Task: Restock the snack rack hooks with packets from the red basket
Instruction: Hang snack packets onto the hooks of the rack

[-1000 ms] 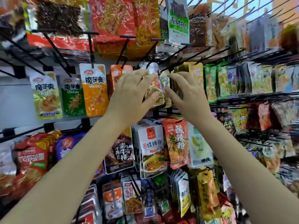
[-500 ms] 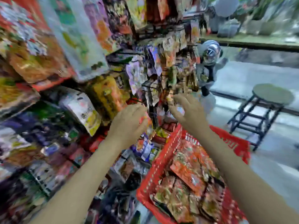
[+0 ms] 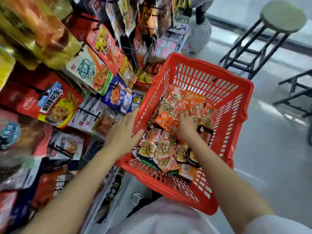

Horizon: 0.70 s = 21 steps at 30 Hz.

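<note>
Your right hand is down inside the red basket, fingers spread flat over the heap of orange packets — its grip is apart, resting on the top packets rather than closed round one, though motion blur hides the fingertips. Your left hand lies with straight fingers against the outer left wall of the basket, near its rim; that grip is apart too, pressing on the mesh. The packets fill the basket floor, orange ones with a few dark-edged ones among them. To your left the snack rack hangs crowded with bags — a red peanut bag, a white and green bag and a blue bag just beside the basket's left edge. A round stool stands on the floor beyond the basket, well apart from it.
</note>
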{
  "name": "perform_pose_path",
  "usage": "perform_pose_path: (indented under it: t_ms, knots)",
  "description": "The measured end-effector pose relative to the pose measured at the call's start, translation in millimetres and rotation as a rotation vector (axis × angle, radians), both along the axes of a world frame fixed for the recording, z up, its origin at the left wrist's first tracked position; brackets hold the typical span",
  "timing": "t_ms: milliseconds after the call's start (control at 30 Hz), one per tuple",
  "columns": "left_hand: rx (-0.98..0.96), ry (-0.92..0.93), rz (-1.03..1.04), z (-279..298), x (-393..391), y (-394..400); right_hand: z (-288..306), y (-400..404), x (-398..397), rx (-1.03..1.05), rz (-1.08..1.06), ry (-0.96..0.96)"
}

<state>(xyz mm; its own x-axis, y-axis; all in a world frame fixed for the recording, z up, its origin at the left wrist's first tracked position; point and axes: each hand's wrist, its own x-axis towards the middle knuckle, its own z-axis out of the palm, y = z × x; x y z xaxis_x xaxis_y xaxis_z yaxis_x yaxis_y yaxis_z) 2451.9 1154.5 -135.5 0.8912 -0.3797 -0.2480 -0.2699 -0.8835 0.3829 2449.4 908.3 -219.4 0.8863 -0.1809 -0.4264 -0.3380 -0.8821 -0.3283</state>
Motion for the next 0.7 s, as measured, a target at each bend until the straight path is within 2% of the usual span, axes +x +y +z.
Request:
perform_pose_path:
  t_ms: [67, 200, 300, 367, 467, 533, 600, 700]
  knots:
    - [0.000, 0.006, 0.002, 1.6, -1.1, 0.3, -6.3, 9.2, 0.0, 0.007, -0.036, 0.033]
    - [-0.010, 0.012, 0.023, 3.7, 1.5, -1.7, -8.6, 18.7, 5.3, 0.192, -0.142, 0.116]
    - [0.006, -0.007, 0.025, 8.1, 11.8, -10.2, 1.2, 7.3, 10.2, 0.342, -0.305, 0.054]
    - [0.010, -0.014, 0.002, 9.9, 20.8, -18.0, 8.1, -9.1, 16.9, 0.403, -0.438, -0.056]
    - [0.035, -0.015, -0.041, 8.2, 35.2, -31.3, 7.7, -37.9, 30.2, 0.268, -0.568, -0.179]
    - [0.045, -0.007, -0.041, 5.4, 43.7, -39.1, 3.9, -51.4, 35.5, 0.178, -0.598, -0.088]
    - [0.037, 0.003, -0.031, 3.1, 49.4, -43.8, -1.1, -56.6, 36.8, 0.181, -0.601, -0.017]
    - [0.011, 0.012, -0.017, 0.8, 50.6, -44.0, -12.5, -54.4, 39.0, 0.174, -0.590, 0.001]
